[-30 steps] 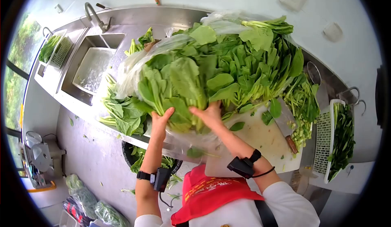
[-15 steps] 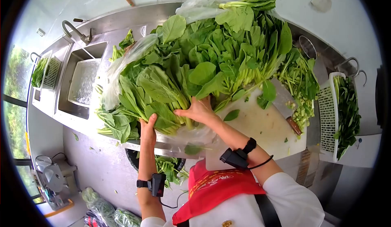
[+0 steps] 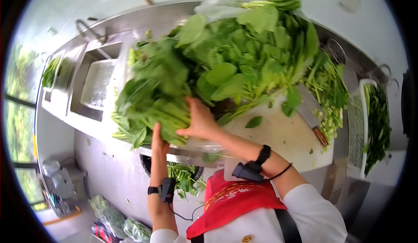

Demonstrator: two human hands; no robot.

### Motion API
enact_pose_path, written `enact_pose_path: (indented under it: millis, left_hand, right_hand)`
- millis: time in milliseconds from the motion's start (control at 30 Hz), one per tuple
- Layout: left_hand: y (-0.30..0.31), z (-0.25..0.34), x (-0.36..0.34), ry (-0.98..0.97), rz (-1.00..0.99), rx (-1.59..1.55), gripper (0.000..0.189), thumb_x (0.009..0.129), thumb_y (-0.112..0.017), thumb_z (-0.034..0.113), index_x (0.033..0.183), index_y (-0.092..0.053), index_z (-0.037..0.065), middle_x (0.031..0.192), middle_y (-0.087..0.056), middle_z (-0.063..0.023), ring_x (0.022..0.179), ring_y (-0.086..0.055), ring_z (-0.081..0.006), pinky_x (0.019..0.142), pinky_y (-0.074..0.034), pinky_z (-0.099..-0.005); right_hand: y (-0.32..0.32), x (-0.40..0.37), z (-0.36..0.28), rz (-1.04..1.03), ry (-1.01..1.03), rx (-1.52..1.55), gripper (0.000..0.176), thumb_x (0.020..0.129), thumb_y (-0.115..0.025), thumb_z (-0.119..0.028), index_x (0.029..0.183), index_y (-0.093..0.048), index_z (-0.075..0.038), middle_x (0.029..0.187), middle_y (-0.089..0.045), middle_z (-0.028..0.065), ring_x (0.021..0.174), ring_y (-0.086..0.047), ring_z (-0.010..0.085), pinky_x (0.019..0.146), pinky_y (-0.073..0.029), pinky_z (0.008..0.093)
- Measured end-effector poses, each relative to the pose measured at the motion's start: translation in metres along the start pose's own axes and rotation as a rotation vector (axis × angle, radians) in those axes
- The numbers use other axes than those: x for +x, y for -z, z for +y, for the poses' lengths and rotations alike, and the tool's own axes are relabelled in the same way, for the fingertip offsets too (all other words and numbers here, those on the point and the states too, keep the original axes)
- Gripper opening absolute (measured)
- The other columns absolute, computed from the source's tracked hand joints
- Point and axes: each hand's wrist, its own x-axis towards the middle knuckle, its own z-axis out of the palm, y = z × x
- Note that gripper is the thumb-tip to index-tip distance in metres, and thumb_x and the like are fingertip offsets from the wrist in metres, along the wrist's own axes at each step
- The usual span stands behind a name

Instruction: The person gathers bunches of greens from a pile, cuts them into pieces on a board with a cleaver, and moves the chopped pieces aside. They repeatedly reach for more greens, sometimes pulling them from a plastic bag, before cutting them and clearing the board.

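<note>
My left hand [image 3: 159,141] and my right hand [image 3: 199,120] hold a bunch of leafy greens [image 3: 152,95] between them, its stems toward me and its leaves blurred by motion. The fingers of both hands are partly hidden behind the stems. Beside the bunch, a large pile of greens [image 3: 248,60] lies on the counter, partly on a clear plastic bag [image 3: 222,8]. On the white cutting board [image 3: 278,134] rest a loose leaf [image 3: 254,122] and a cleaver [image 3: 308,108] with a wooden handle, next to chopped stems [image 3: 328,121].
At the left are a sink [image 3: 85,108] with a tray in it, a faucet [image 3: 98,36] and a basket of greens [image 3: 65,74]. A white basket [image 3: 358,129] with dark greens stands at the right. Below the counter edge is a black bin [image 3: 146,162] with greens.
The bunch and my right hand have moved left, away from the pile. The plastic that lay along the left side of the greens is now mostly covered. The whole view has shifted slightly.
</note>
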Motion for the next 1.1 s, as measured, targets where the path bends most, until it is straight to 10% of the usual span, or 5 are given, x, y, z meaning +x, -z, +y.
enact_pose_path:
  millis: [367, 467, 633, 900, 1100]
  left_hand:
    - [-0.045, 0.038, -0.052, -0.287, 0.001, -0.055, 0.069, 0.08, -0.068, 0.04, 0.131, -0.041, 0.001, 0.12, -0.054, -0.0143, 0.108, -0.055, -0.0268, 0.093, -0.046, -0.0427]
    - [-0.048, 0.04, -0.094, -0.412, 0.413, -0.036, 0.054, 0.087, -0.06, 0.038, 0.127, -0.047, 0.003, 0.119, -0.057, -0.0123, 0.109, -0.056, -0.0286, 0.091, -0.048, -0.043]
    - [-0.073, 0.024, -0.144, -0.335, -0.004, -0.252, 0.072, 0.093, -0.033, 0.054, 0.141, -0.028, 0.001, 0.142, -0.036, -0.0179, 0.127, -0.04, -0.0346, 0.106, -0.037, -0.0478]
    - [-0.177, -0.103, -0.204, -0.292, 0.228, -0.144, 0.083, 0.088, -0.035, 0.068, 0.147, -0.019, 0.012, 0.148, -0.026, -0.013, 0.134, -0.032, -0.0321, 0.108, -0.033, -0.0487]
    - [-0.228, -0.234, -0.235, -0.12, 0.011, 0.211, 0.089, 0.083, -0.034, 0.077, 0.149, -0.016, 0.02, 0.15, -0.023, -0.0054, 0.137, -0.024, -0.0278, 0.112, -0.02, -0.0495]
  right_hand:
    - [0.01, -0.014, -0.029, -0.069, 0.297, 0.579, 0.103, 0.063, -0.082, -0.023, 0.138, -0.017, 0.002, 0.128, -0.044, 0.0182, 0.117, -0.048, 0.0255, 0.099, -0.039, 0.0353]
    - [0.015, -0.025, -0.051, -0.152, 0.454, 0.604, 0.102, 0.062, -0.083, -0.028, 0.138, -0.022, 0.004, 0.131, -0.044, 0.0196, 0.123, -0.043, 0.0308, 0.105, -0.033, 0.0382]
    - [0.048, -0.064, -0.069, -0.247, 0.525, 0.418, 0.115, 0.054, -0.081, -0.04, 0.14, -0.021, 0.007, 0.139, -0.032, 0.0296, 0.128, -0.037, 0.0376, 0.106, -0.032, 0.0388]
    - [0.141, -0.136, 0.025, -0.455, 0.413, 0.535, 0.111, 0.054, -0.084, -0.03, 0.138, -0.019, 0.002, 0.121, -0.054, 0.0243, 0.113, -0.055, 0.0319, 0.097, -0.041, 0.0352]
    - [0.227, -0.187, 0.134, -0.683, 0.245, 0.402, 0.122, 0.059, -0.083, -0.048, 0.143, -0.014, 0.007, 0.147, -0.024, 0.0274, 0.137, -0.026, 0.0332, 0.113, -0.023, 0.0361]
